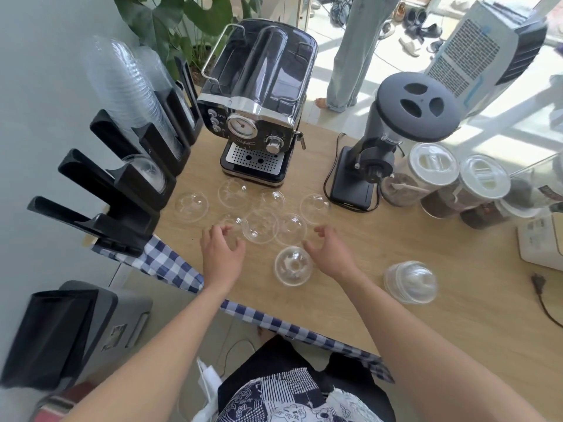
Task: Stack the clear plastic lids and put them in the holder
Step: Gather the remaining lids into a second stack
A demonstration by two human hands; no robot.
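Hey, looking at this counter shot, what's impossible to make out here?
- Head view: count of lids in the near-right stack; clear layers blur together.
- Lid under the left hand: fingers cover it; grip unclear.
- Holder slot contents: black walls hide them.
- Espresso machine labels: too small.

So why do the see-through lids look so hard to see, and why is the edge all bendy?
Head view: the clear dome lids barely contrast with the pale wooden table; sunlight glares on the floor behind; the wide lens curves the black lid holder; edges look smeared.
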